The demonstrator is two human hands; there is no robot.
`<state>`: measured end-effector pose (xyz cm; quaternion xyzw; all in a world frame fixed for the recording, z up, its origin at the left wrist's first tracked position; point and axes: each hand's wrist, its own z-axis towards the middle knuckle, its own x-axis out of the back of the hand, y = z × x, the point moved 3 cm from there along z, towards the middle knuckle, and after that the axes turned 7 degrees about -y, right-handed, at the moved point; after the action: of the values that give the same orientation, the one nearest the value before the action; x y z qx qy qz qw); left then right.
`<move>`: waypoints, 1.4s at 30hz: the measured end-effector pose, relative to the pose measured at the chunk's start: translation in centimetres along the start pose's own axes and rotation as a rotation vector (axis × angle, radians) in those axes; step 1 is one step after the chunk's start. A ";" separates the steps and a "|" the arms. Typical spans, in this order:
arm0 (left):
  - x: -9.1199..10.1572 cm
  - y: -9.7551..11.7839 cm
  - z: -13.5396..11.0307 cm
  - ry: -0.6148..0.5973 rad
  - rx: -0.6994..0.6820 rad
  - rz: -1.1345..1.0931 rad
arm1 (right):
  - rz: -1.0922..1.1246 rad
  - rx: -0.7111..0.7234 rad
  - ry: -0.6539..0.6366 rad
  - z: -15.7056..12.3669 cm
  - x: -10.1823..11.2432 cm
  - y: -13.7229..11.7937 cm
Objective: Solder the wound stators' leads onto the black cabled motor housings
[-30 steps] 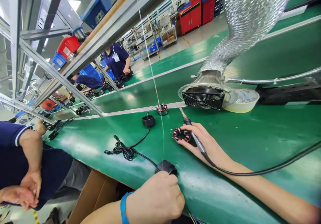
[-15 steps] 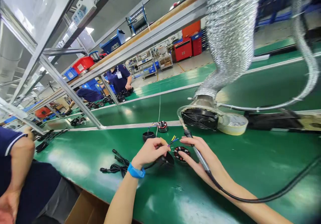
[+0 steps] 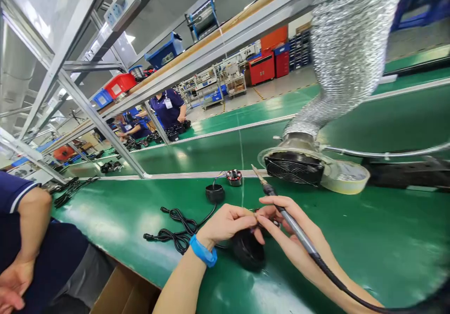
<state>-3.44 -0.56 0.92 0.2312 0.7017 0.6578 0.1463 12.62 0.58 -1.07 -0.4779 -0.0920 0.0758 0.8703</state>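
My right hand (image 3: pixel 298 229) holds a soldering iron (image 3: pixel 298 232) with its tip pointing up and left; its thumb and fingertips meet those of my left hand. A stator (image 3: pixel 276 221) is partly hidden behind the right fingers. My left hand (image 3: pixel 228 222), with a blue wristband (image 3: pixel 203 250), pinches the wires of a black round housing (image 3: pixel 249 253); the wire ends are covered by the fingers. The housing hangs tilted below both hands, slightly blurred. Black cables (image 3: pixel 181 227) with plug ends lie to its left.
Behind my hands stand another black housing (image 3: pixel 215 193) and a wired stator (image 3: pixel 234 177). A fume fan (image 3: pixel 294 168) with a silver duct (image 3: pixel 346 37) and a roll of clear tape (image 3: pixel 346 178) are at the right. A co-worker's arm (image 3: pixel 33 225) is at the left edge.
My right hand has come together with the left at the wires, and the stator has left the bench with it. The black housing has moved right and toward me. The view has shifted slightly.
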 end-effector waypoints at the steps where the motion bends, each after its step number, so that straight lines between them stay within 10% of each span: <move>1: 0.0 -0.2 0.1 -0.002 -0.001 -0.045 | -0.011 0.009 0.003 -0.1 0.0 0.0; 18: 0.2 -1.5 0.9 0.356 -0.050 -0.286 | -0.176 0.039 0.094 -1.2 0.1 -0.3; 42: -2.4 -0.7 0.1 0.132 0.064 0.059 | -0.279 0.134 0.034 -1.3 -0.3 -1.2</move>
<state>-1.44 -1.75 -0.01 0.2123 0.7235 0.6528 0.0729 12.71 -1.22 -0.74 -0.4025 -0.1374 -0.0482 0.9038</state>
